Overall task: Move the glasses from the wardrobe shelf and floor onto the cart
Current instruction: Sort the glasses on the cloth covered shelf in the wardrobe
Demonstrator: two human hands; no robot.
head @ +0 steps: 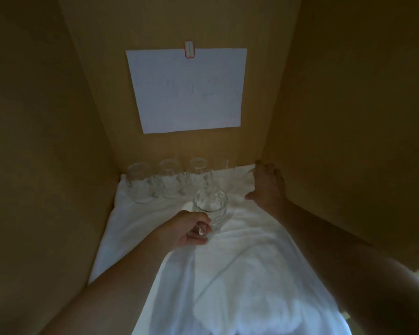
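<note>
While the clear handled glass mug (209, 209) is gripped by the left hand (186, 232) | right hand (267, 183) laid open on rumpled white cloth (240, 262) | three clear upturned glasses (168, 181) ranged at wooden wardrobe back wall (179, 148).

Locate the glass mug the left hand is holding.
Head view, centre: the glass mug is over the white cloth, in front of the row of glasses, its handle gripped by the left hand.
</note>
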